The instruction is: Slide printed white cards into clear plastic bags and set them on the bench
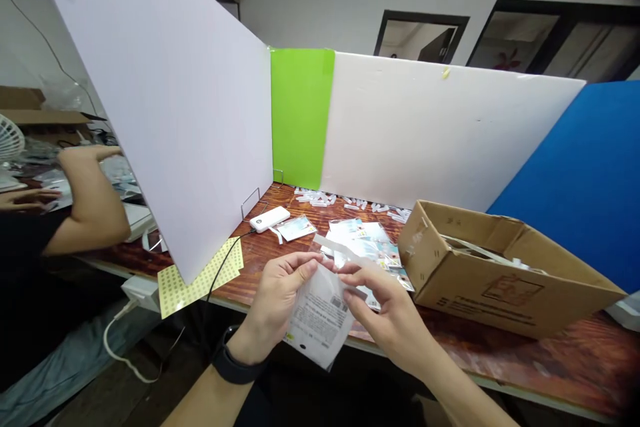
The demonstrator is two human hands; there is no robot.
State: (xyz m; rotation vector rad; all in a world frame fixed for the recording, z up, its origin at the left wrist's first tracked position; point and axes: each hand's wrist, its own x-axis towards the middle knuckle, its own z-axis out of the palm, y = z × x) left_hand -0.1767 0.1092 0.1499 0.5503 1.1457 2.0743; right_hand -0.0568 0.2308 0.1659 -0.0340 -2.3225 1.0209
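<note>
Between my two hands is a clear plastic packet point(320, 320) with a printed card inside, tilted over the table's front edge. My left hand point(283, 300) pinches its upper left edge between thumb and fingers. At the upper right, my right hand point(383, 307) closes its thumb and fingertips on the packet's top. A pale strip point(340, 250) sticks out above the fingers; whether it belongs to the packet I cannot tell. Just beyond my hands lies a pile of similar packets point(367, 233), partly hidden by my right hand.
An open cardboard box point(490, 287) stands at the right. White partition panels point(200, 100) rise around the table. A white power bank point(270, 219) with a black cable, yellow sticker sheets point(200, 277) and small white pieces point(317, 198) lie about. Another person's arm point(93, 200) is beyond the left panel.
</note>
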